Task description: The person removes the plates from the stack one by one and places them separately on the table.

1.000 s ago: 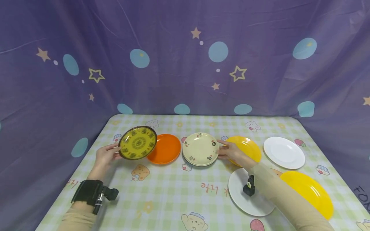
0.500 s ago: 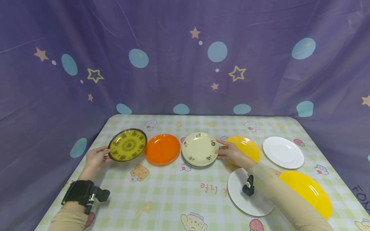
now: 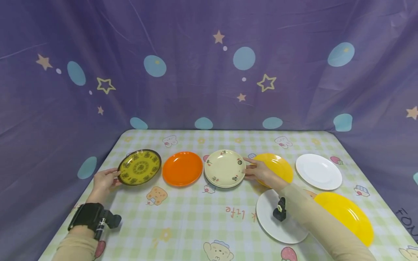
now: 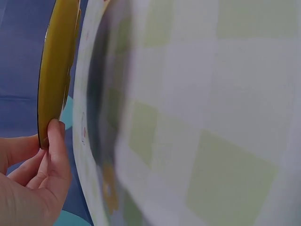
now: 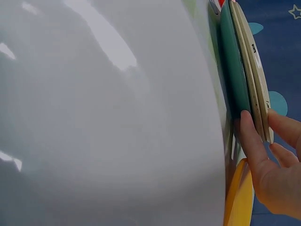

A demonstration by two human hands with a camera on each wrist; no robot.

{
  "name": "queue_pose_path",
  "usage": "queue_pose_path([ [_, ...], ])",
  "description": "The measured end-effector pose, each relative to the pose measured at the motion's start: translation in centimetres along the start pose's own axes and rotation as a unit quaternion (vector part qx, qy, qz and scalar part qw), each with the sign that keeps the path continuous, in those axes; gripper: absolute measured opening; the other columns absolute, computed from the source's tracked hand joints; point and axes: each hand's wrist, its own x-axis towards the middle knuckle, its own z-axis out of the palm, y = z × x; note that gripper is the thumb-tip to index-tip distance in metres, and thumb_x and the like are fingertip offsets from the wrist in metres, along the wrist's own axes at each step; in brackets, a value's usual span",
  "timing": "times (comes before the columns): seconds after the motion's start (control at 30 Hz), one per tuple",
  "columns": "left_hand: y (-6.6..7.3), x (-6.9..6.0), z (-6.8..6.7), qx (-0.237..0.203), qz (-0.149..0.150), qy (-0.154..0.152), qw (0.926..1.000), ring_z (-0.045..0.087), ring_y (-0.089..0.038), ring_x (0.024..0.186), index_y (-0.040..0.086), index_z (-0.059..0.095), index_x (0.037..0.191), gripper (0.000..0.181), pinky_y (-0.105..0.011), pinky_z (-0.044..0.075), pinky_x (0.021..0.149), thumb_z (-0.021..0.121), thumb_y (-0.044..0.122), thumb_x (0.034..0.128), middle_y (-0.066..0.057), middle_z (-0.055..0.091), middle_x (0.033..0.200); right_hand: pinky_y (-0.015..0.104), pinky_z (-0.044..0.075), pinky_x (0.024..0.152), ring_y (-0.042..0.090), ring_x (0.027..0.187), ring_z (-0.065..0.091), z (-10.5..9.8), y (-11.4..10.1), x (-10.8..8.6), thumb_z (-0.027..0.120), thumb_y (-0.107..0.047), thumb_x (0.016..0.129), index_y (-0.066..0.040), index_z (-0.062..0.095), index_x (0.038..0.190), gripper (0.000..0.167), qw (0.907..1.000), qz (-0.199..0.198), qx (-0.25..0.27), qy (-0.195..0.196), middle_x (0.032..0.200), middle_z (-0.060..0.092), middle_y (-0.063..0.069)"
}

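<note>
On the left, my left hand (image 3: pixel 105 181) pinches the near-left rim of an olive-yellow patterned plate (image 3: pixel 140 167) with a dark edge. The left wrist view has this plate (image 4: pixel 56 70) held apart from the tablecloth, its shadow below. My right hand (image 3: pixel 259 172) grips the right rim of a stack of cream plates (image 3: pixel 225 168) with small printed figures. Seen from the right wrist, the stack has cream plates (image 5: pixel 256 70) and a green plate (image 5: pixel 233 61) underneath, gripped between thumb and fingers. An orange plate (image 3: pixel 182 169) lies between the two held things.
A yellow plate (image 3: pixel 277 166) lies partly behind my right hand, with a white plate (image 3: pixel 319 172) farther right. Under my right forearm are a white plate (image 3: pixel 269 221) and a large yellow plate (image 3: pixel 349 214). A purple curtain (image 3: pixel 196 72) hangs behind the checked tablecloth (image 3: pixel 183 224).
My left hand has carried the olive-yellow plate left and lower, away from the orange plate it partly overlapped. The right hand stays at the cream stack.
</note>
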Motion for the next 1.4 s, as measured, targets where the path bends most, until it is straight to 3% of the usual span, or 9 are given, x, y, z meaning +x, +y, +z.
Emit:
queue_pose_path([
  [0.23,-0.7,0.9,0.0,0.021,-0.009,0.008,0.9997,0.055,-0.01,0.049,-0.012,0.037,0.127,0.044,-0.027,0.055,0.053,0.048,0.003,0.0872,0.007,0.053,0.063,0.04,0.049,0.085,0.019,0.082,0.061,0.0,0.0,0.0,0.053,0.004,0.085,-0.007,0.028,0.139,0.061,1.0,0.0,-0.005,0.001,0.122,0.043,0.03],
  [0.57,-1.3,2.1,0.2,0.032,-0.045,0.019,0.9983,0.053,-0.008,0.049,-0.01,0.04,0.127,0.041,-0.027,0.054,0.052,0.046,0.003,0.0879,0.005,0.053,0.062,0.038,0.05,0.083,0.019,0.083,0.061,0.0,0.0,0.0,0.053,0.004,0.085,-0.007,0.029,0.139,0.06,1.0,0.0,-0.003,-0.002,0.123,0.043,0.03],
  [1.17,-2.0,2.9,0.7,0.017,-0.07,0.035,0.9967,0.052,-0.006,0.049,-0.007,0.04,0.129,0.043,-0.023,0.053,0.049,0.048,0.003,0.0873,0.007,0.051,0.061,0.037,0.05,0.083,0.021,0.084,0.061,-0.1,0.4,0.1,0.053,0.005,0.084,-0.005,0.027,0.139,0.061,0.9999,-0.012,-0.001,-0.007,0.122,0.043,0.032],
  [1.4,-2.4,3.1,1.0,0.02,-0.078,0.061,0.9949,0.05,-0.003,0.048,-0.006,0.042,0.127,0.042,-0.022,0.052,0.048,0.051,0.004,0.0869,0.006,0.052,0.064,0.037,0.051,0.082,0.02,0.083,0.062,-0.1,0.2,0.1,0.053,0.005,0.084,-0.004,0.027,0.138,0.061,0.9998,-0.02,-0.004,-0.007,0.12,0.044,0.033],
])
